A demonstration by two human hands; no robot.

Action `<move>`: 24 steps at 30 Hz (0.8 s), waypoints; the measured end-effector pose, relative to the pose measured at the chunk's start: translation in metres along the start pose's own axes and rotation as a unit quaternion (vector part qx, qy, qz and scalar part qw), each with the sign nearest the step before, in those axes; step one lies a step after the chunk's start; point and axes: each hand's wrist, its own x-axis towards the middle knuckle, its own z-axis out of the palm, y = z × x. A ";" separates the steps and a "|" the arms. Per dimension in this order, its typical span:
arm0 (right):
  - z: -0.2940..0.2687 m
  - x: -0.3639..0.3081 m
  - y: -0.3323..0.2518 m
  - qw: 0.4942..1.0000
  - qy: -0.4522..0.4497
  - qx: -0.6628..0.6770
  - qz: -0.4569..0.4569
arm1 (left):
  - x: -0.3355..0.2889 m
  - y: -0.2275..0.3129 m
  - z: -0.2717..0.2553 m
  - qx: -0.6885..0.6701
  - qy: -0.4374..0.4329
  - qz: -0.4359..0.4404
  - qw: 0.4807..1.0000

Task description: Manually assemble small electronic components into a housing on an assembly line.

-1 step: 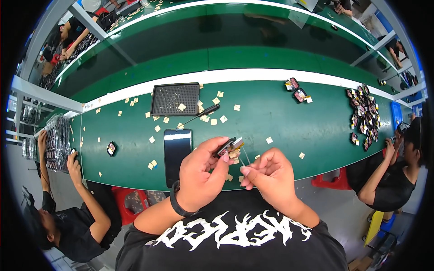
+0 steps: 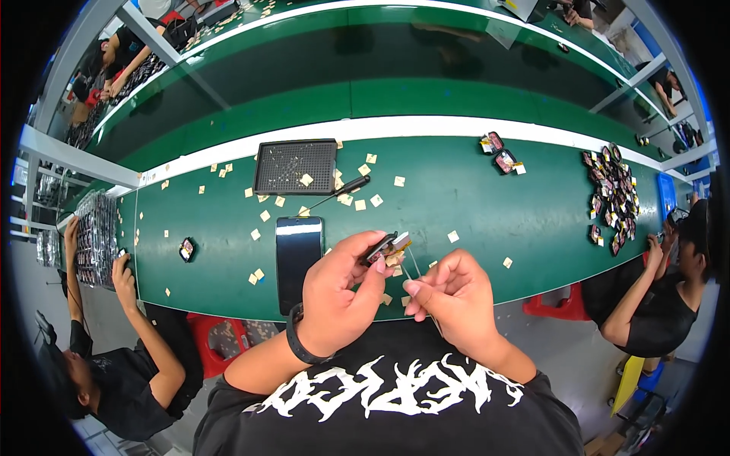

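My left hand [image 2: 346, 285] is closed around a small black electronic part [image 2: 378, 249], held tilted above the near edge of the bench. A white and yellow-orange flap, which looks like a flex tab [image 2: 400, 243], sticks out from its right end. In my right hand [image 2: 454, 294] a pair of thin metal tweezers [image 2: 411, 267] is pinched, its tips up at the tab; whether they grip it is too small to tell. Left of my left hand lies a dark-screened phone [image 2: 299, 262]. Several small cream paper squares [image 2: 453, 236] are scattered around.
A black gridded tray [image 2: 295, 169] and a black-handled screwdriver [image 2: 346, 190] lie beyond the phone on the green bench [image 2: 433, 175]. Two similar parts [image 2: 503, 159] sit far right of centre, a heap of them [image 2: 610, 197] farther right. Co-workers sit at both sides.
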 end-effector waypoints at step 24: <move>0.013 0.002 0.021 0.999 0.037 0.003 -0.035 | -0.004 -0.002 -0.006 -0.185 0.013 -0.168 0.968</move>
